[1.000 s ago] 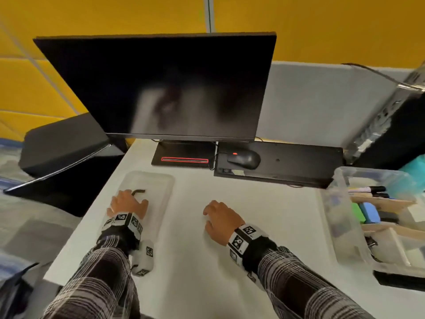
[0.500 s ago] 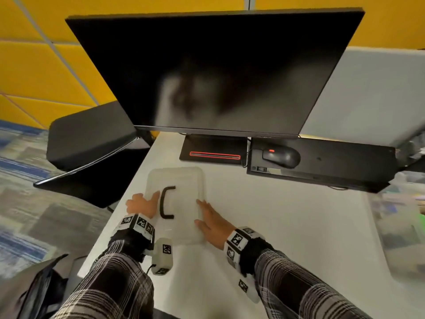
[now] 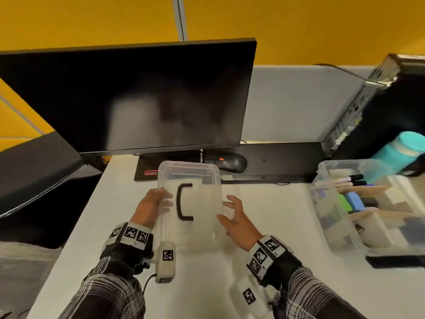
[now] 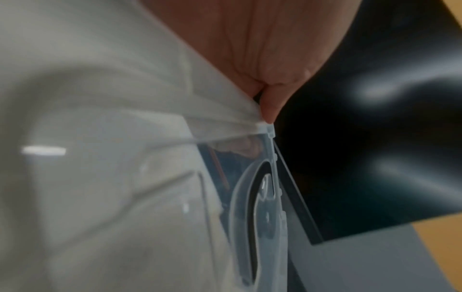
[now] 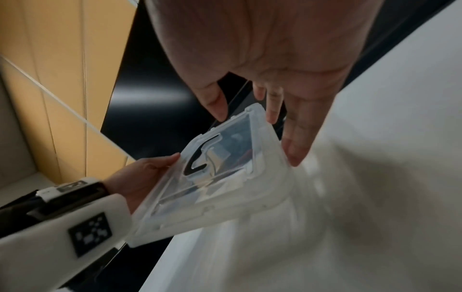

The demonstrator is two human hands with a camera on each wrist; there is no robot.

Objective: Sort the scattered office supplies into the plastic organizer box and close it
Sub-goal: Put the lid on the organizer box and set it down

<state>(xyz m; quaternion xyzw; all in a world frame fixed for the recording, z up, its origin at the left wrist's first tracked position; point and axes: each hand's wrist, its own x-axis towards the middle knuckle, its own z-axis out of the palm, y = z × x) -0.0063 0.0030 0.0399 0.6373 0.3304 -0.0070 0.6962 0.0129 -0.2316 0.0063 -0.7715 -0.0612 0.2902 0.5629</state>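
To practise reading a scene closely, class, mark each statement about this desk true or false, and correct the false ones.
1. The left hand grips the clear lid by its edge. True.
2. The lid's handle is red. False: it is black.
3. The right hand is clenched in a fist. False: its fingers are spread at the lid's other edge.
4. The organizer box stands open on the person's right side. True.
5. The monitor shows a bright document. False: its screen is dark.
6. A black mouse lies beyond the lid. True.
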